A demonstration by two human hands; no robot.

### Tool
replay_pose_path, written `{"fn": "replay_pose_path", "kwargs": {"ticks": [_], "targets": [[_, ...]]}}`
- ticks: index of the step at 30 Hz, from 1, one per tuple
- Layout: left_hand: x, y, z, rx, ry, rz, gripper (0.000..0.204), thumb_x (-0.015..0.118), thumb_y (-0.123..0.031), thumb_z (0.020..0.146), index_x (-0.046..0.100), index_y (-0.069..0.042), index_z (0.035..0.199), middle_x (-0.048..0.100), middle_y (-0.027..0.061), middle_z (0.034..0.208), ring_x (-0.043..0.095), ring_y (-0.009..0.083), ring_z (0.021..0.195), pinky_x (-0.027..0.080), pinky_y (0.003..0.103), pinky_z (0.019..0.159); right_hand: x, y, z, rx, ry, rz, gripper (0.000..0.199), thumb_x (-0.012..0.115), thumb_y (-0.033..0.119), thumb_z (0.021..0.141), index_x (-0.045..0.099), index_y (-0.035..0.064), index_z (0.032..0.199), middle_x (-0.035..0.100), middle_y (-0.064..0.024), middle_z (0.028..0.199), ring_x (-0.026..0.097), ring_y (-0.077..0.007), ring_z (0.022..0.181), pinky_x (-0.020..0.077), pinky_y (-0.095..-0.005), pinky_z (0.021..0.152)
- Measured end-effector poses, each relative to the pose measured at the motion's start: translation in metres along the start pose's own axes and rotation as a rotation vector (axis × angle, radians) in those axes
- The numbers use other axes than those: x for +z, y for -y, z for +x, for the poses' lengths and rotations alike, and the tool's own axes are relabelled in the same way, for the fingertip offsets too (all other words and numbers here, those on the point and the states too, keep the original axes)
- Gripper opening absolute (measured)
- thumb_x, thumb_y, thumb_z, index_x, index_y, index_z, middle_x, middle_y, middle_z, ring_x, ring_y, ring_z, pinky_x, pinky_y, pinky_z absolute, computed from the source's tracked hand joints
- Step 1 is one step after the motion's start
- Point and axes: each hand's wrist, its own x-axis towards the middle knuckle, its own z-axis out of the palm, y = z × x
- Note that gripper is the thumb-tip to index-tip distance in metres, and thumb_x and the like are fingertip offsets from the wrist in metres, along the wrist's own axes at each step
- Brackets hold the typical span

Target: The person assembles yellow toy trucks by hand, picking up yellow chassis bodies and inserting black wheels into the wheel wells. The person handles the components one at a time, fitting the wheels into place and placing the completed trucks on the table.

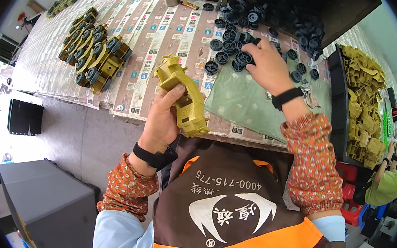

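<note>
A yellow vehicle body (191, 111), wheelless on its visible faces, was held tilted over the near edge of the table (139, 65). The left hand (162, 118) was closed about it, the thumb pressed on its upper side. To the right, the right hand (272, 66) reached to a dark wheel (243, 58) at the near side of the heap, thumb and index finger narrowly parted at its rim; whether the wheel was gripped could not be told. Further dark wheels (229, 46) lay loose around it, and more spilled from a large dark box (350, 14) at the far side. A green mat (244, 99) lay beneath the right forearm. On the table's left stood a slanting row of yellow vehicles (111, 63) fitted with dark wheels. At the right, a black bin (340, 97) contained many yellow bodies (364, 116). Patterned sleeves (312, 159) covered the person's forearms, above a brown and orange apron (246, 176). A grey box (48, 191) stood at the lower left; at the far right appeared a co-worker in a green top (384, 186).
</note>
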Motion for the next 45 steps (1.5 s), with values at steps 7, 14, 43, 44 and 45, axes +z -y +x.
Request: {"fn": "replay_pose_path", "kwargs": {"ticks": [7,14,43,44,45], "targets": [[0.009,-0.011,-0.005,-0.057,-0.022,-0.045,0.041,0.058,-0.030,0.107,0.052,-0.005,0.139,0.064,0.0143,0.127,0.069,0.0308,0.112,0.064,0.055,0.089,-0.007,-0.016,-0.002,-0.006,0.134,0.274,0.018,0.068,0.015,0.091,0.068,0.0065,0.107,0.063,-0.0132,0.100,0.064,-0.0348,0.099,0.0528,-0.0469,0.081],[0.021,-0.001,-0.003,-0.125,0.031,-0.038,0.054,0.058,-0.045,0.107,0.051,-0.006,0.143,0.062,0.0169,0.133,0.067,0.0324,0.119,0.065,0.051,0.087,-0.025,-0.001,-0.065,0.221,0.590,0.451,0.030,0.070,0.010,0.088,0.066,0.0023,0.116,0.066,-0.0204,0.102,0.066,-0.0403,0.096,0.0518,-0.0469,0.082],[0.037,0.019,0.001,-0.342,0.070,0.170,0.083,0.039,-0.074,0.102,0.040,-0.007,0.150,0.064,0.0191,0.126,0.072,0.0328,0.105,0.067,0.050,0.077,-0.019,0.072,-0.063,0.490,0.135,1.361,0.045,0.067,-0.008,0.092,0.060,0.0007,0.136,0.067,-0.0074,0.123,0.068,-0.0123,0.102,0.0581,-0.0271,0.088],[0.036,0.019,0.001,-0.335,0.081,0.178,0.080,0.043,-0.070,0.103,0.032,-0.009,0.154,0.061,0.0175,0.129,0.072,0.0305,0.103,0.067,0.049,0.078,-0.017,0.072,-0.064,0.504,0.145,1.389,0.045,0.067,-0.008,0.092,0.060,0.0000,0.136,0.067,-0.0082,0.123,0.068,-0.0121,0.103,0.0580,-0.0271,0.089],[0.036,0.019,0.001,-0.330,0.095,0.185,0.081,0.048,-0.066,0.104,0.025,-0.011,0.158,0.058,0.0158,0.133,0.072,0.0282,0.100,0.066,0.047,0.079,-0.015,0.071,-0.066,0.519,0.154,1.415,0.045,0.067,-0.008,0.093,0.059,-0.0007,0.137,0.068,-0.0090,0.123,0.068,-0.0120,0.104,0.0578,-0.0270,0.090]]}}
